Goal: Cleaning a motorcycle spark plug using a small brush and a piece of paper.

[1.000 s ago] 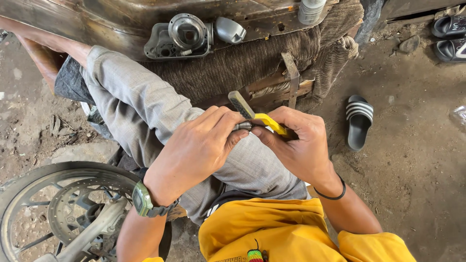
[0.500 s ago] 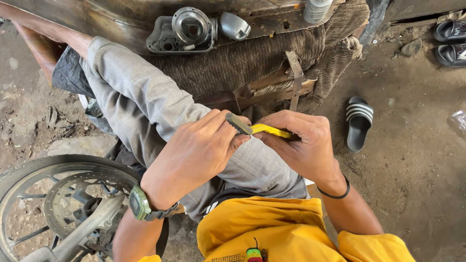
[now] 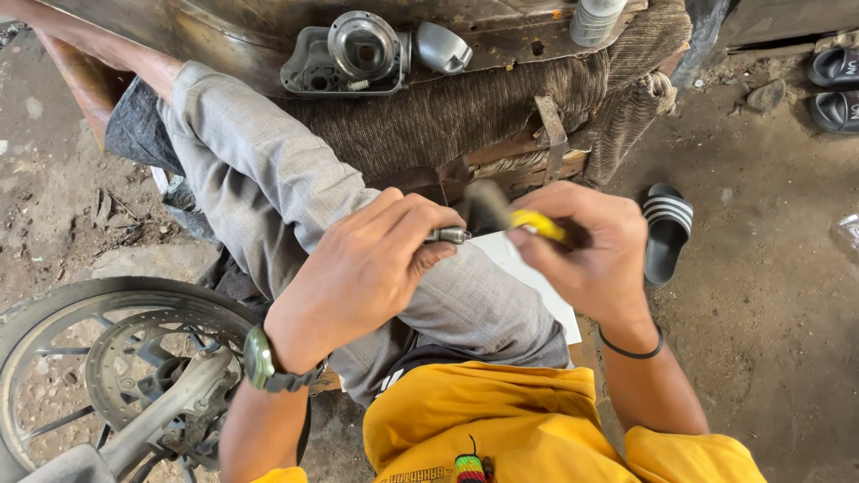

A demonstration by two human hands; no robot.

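A motorcycle wheel (image 3: 98,358) lies lower left, a metal housing (image 3: 349,54) on the bench, a striped sandal (image 3: 667,233) right.

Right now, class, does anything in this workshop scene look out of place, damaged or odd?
Yes. A single striped black sandal lies alone on the dirt floor, apart from the pair at the top right. The worn bench cover is frayed at its right end. The hands work normally.

Shot from 1 head-worn camera looking steeply down the wearer's chest, close over the left hand (image 3: 358,277) and right hand (image 3: 595,259) at frame centre. The view faces forward across a raised knee (image 3: 268,179) to a bench (image 3: 501,107), with a wheel (image 3: 116,358) lower left and dirt floor (image 3: 761,358) at right.
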